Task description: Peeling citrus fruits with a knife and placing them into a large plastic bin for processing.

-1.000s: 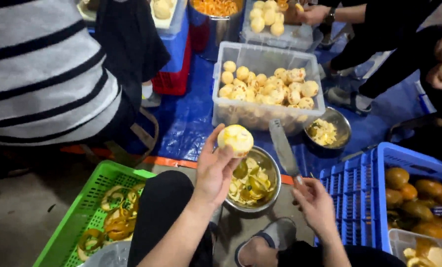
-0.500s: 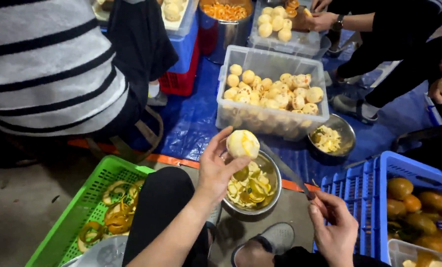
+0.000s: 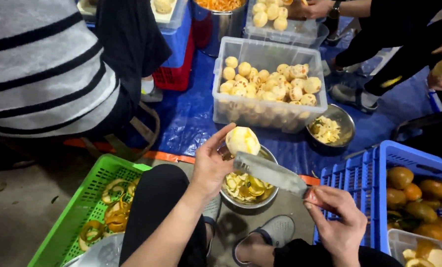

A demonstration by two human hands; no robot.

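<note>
Hands first: our left hand (image 3: 212,165) cups a peeled fruit (image 3: 243,140) in curled fingertips, raised above a steel bowl (image 3: 250,190) of yellow scraps that sits on the floor between our knees. Our right hand (image 3: 335,217) is closed around the handle of a knife (image 3: 270,173), its broad blade lying just under the fruit and touching or nearly touching it; we cannot tell which.

We judge the fruit light and fairly firm, but stripped of its skin it is likely wet and slippery, and soft enough to bruise, so we would keep it seated against fingertips and thumb on opposite sides, well away from the blade edge.

Beside our left knee stands a green crate (image 3: 82,207) with curls of peel. Beyond the bowl, on the blue sheet (image 3: 191,118), a clear tub (image 3: 268,94) holds many peeled fruits, with a smaller steel bowl (image 3: 332,129) just beside it. A blue crate (image 3: 379,173) of unpeeled fruit stands to our right. Other people sit around.
</note>
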